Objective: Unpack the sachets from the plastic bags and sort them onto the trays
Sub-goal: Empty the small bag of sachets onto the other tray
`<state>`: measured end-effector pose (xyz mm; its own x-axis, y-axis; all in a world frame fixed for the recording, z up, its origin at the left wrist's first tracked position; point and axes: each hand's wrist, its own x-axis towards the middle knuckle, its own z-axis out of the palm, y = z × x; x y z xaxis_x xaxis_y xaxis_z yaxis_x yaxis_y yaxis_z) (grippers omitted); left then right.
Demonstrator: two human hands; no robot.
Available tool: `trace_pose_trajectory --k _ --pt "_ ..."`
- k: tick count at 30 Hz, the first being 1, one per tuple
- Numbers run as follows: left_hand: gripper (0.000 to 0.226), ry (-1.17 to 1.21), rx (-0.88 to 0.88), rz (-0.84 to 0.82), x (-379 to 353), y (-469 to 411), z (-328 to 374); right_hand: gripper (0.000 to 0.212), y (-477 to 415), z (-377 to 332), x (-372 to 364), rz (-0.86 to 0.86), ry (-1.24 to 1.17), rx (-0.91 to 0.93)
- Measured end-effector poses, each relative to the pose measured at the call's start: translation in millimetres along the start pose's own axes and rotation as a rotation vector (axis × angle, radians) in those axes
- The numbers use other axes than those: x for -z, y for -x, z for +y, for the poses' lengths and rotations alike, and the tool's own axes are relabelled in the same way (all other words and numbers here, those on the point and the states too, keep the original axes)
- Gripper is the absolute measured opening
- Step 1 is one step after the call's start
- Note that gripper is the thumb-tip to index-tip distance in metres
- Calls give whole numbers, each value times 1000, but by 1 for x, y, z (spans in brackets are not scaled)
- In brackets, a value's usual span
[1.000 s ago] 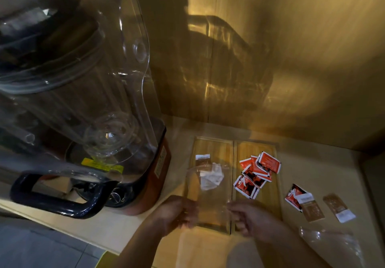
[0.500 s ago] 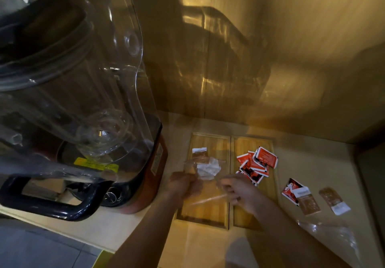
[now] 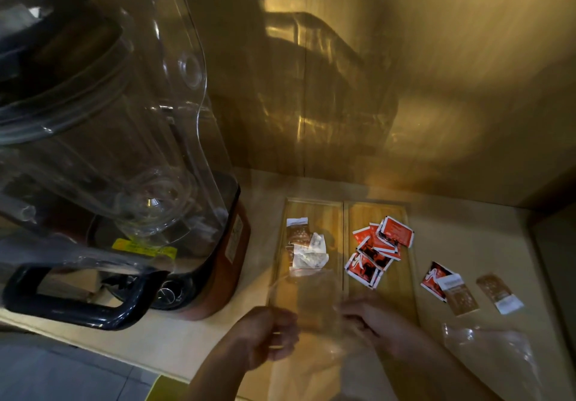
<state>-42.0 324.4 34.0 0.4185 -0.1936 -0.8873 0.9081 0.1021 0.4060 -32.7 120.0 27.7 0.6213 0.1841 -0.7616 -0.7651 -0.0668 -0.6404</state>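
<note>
Two wooden trays lie side by side on the counter. The left tray (image 3: 324,213) carries brown-and-white sachets (image 3: 307,246). The right tray (image 3: 402,288) carries several red sachets (image 3: 381,246). Over the left tray's near end, a clear plastic bag (image 3: 314,304) is stretched between my hands. My left hand (image 3: 265,335) grips its left edge and my right hand (image 3: 364,316) pinches its right edge. One red sachet (image 3: 431,276) and two brown sachets (image 3: 461,296) lie loose on the counter to the right of the trays.
A large blender (image 3: 103,157) with a clear jar and black handle fills the left side, close to the left tray. A second, crumpled plastic bag (image 3: 492,350) lies at the near right. A wooden wall stands behind the counter.
Both hands have drawn back toward me with the bag, from over the sachets on the left tray to its near end. The brown-and-white sachets now show uncovered on the left tray.
</note>
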Motion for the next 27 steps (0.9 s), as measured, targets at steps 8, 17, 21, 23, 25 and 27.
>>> trace_pose_trajectory --k 8,17,21,23,25,27 --pt "8 -121 -156 98 -16 22 0 38 21 -7 13 135 89 167" --pt "18 -310 -429 31 -93 33 17 51 57 -11 73 392 203 534" --pt "26 -411 -440 -67 -133 20 12 41 83 12 110 515 156 559" --pt "29 -423 -370 -129 -152 15 6 27 96 28 126 550 91 534" --pt "26 -486 -374 -153 -170 9 -4 25 106 44 138 583 76 505" --pt "25 -549 -402 -145 -187 2 -14 30 114 60 148 634 80 466"
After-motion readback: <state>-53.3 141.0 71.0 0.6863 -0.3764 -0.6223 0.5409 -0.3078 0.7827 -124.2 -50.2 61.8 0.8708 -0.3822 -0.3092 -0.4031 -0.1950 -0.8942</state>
